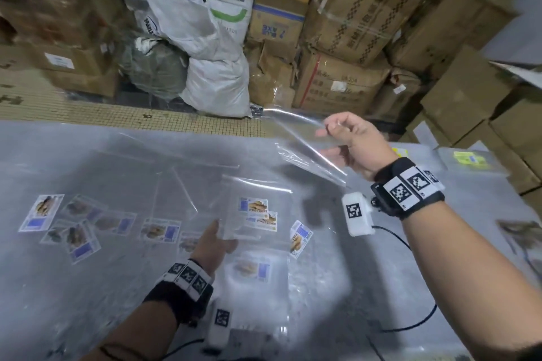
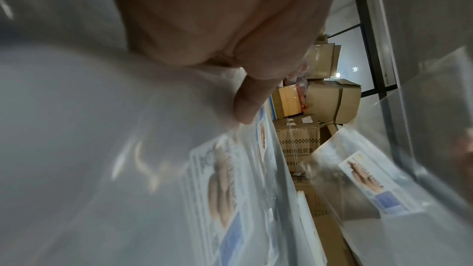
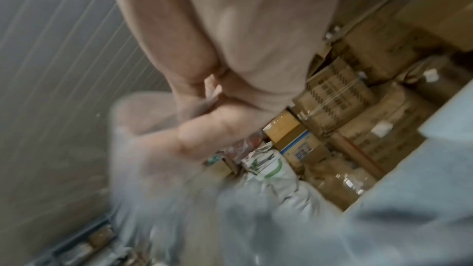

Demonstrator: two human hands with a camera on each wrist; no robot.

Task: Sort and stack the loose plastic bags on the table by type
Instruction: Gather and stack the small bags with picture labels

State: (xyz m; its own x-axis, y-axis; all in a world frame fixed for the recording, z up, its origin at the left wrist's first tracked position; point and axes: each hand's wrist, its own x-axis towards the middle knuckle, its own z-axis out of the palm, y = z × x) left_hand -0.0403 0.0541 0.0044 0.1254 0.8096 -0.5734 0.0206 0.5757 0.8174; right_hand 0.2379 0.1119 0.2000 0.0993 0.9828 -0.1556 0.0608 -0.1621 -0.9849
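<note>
The right hand (image 1: 349,143), raised at about two o'clock above the table (image 1: 88,287), pinches one edge of a plain clear bag (image 1: 305,149) between thumb and fingers; the bag hangs in the air. The left hand (image 1: 212,240), near six o'clock, grips a corner of a labelled bag (image 1: 258,214) lying on the table. More labelled bags (image 1: 85,223) lie scattered toward nine o'clock. Cardboard boxes (image 1: 360,23) and sacks (image 1: 205,38) stand at twelve o'clock.
</note>
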